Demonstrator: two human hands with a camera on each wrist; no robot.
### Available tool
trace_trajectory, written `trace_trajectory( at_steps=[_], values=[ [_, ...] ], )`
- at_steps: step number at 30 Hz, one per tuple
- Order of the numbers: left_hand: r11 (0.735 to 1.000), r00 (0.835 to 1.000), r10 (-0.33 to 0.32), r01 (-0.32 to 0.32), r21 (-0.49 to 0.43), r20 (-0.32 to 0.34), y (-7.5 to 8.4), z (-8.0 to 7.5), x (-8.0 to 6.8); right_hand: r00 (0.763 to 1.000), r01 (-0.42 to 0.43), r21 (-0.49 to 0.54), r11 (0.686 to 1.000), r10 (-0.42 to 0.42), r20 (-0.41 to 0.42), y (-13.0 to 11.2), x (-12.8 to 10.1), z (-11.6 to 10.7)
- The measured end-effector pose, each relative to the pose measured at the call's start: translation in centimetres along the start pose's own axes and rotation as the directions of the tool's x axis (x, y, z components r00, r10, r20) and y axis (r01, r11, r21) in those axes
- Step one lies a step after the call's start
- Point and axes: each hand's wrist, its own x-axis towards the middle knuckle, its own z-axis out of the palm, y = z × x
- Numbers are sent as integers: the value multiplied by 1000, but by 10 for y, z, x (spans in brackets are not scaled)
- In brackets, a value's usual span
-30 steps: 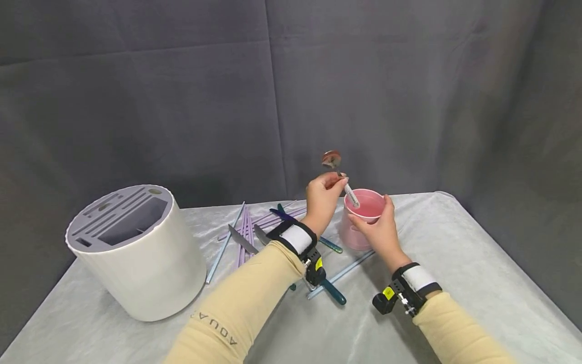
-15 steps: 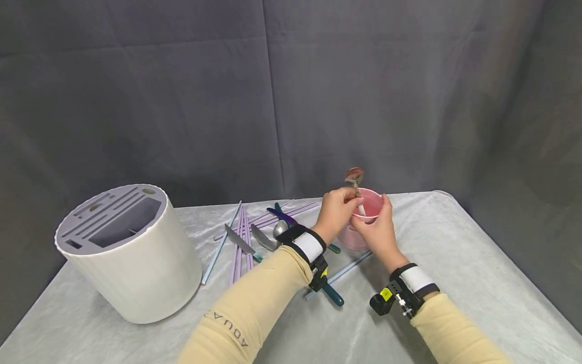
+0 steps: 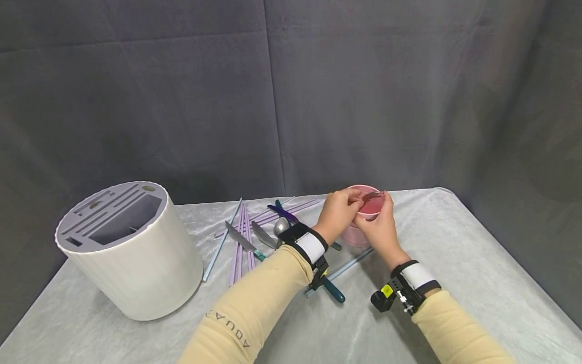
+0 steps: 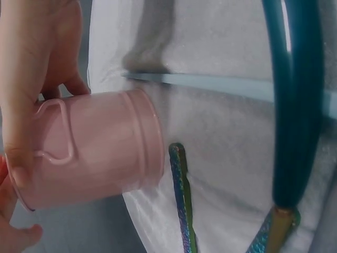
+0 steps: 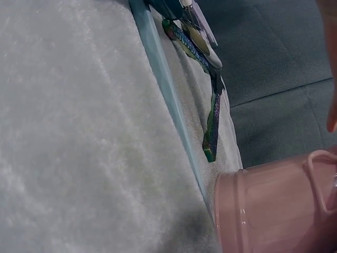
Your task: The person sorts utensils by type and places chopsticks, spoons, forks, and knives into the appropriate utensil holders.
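Note:
The pink cup [image 3: 356,235] with a wire-like handle stands upright on the grey cloth. My right hand [image 3: 381,228] grips it by the rim, thumb on the near side and fingers round the far right side. A spoon [image 3: 374,195] lies low in the cup's mouth, its bowl near the right rim and its handle hidden. At the left rim, my left hand [image 3: 338,211] has thumb and index finger together at the spoon's neck. In the left wrist view, left fingertips [image 4: 26,236] show beside the cup's mouth.
A white cylindrical holder [image 3: 145,273] with a slotted grey top stands at left. Purple chopsticks [image 3: 243,227], knives [image 3: 239,236] and another spoon [image 3: 281,226] lie in a loose pile. Near the cup are a pale blue stick [image 3: 347,268] and a teal handle [image 3: 334,291].
My left hand has moved right and down to the cup's rim, lowering the spoon handle-first into the cup. The spoon's bowl has tipped right. My right hand keeps holding the cup.

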Motion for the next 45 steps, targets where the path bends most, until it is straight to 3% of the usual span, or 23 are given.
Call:
trace_trajectory(
  at_steps=[8, 13, 18, 22, 28, 31, 34, 38, 45],
  values=[
    [991, 999, 4, -10, -134, -50, -7, -20, -5, 1000, 8, 134, 991, -7, -6, -2, -1, 2],
    [988, 997, -7, -5, -157, -76, -19, -42, -14, 1000, 24, 121, 992, -21, -19, 0, 1, -1],
    [994, 994, -89, 84, -76, -66, -43, -61, -33, 1000, 3, 138, 990, -2, -6, 0, 0, -2],
    [981, 980, -191, 192, 11, -63, -58, -70, -48, 1000, -3, 138, 990, 4, -5, 0, -1, -2],
    [933, 941, -326, 336, 133, -89, -73, -79, -65, 1000, -12, 129, 992, 11, 7, 0, -3, -3],
    [890, 922, -374, 388, 241, -102, -77, -83, -71, 1000, -19, 129, 991, 17, 16, -1, -3, -3],
    [858, 915, -396, 398, 325, -75, -80, -87, -77, 1000, -25, 124, 992, 23, 20, -3, -4, -3],
    [835, 910, -415, 388, 389, -15, -83, -91, -83, 999, -29, 118, 993, 26, 23, -4, -5, -2],
    [803, 864, -495, 415, 429, 92, -83, -94, -85, 1000, -17, 131, 991, 15, 17, -5, -6, 1]
  ],
)
